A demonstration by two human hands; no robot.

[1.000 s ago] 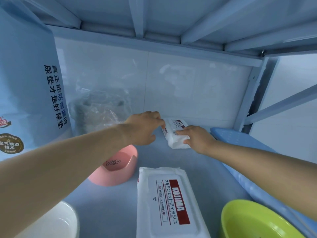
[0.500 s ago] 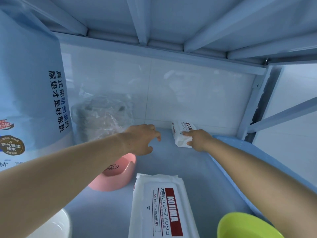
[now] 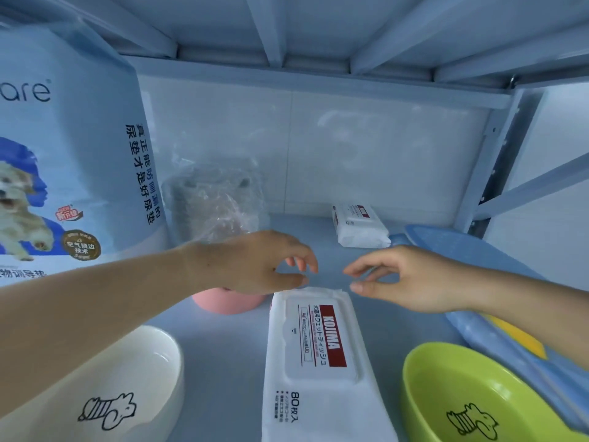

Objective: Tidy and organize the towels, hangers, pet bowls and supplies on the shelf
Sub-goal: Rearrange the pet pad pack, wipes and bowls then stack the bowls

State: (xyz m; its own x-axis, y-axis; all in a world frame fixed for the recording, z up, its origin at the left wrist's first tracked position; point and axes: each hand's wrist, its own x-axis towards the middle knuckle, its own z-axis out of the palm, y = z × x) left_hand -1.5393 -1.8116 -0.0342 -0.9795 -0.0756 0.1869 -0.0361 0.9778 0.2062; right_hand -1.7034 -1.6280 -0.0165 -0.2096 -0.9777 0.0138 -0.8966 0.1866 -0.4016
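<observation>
Small wipes pack (image 3: 360,229) is sitting at the back of the shelf (image 3: 223,362), near the rear wall, apart from both our hands. We're hovering our left hand (image 3: 255,266) and right hand (image 3: 411,279) above the far end of the big wipes pack (image 3: 318,362), fingers loosely curled toward each other, both gripping nothing.

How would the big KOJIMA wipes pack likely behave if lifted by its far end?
The wipes pack looks like a soft film pouch, so it would probably sag. Marked 80 sheets, it is likely hefty. Its smooth wrap may be slippery.
</observation>
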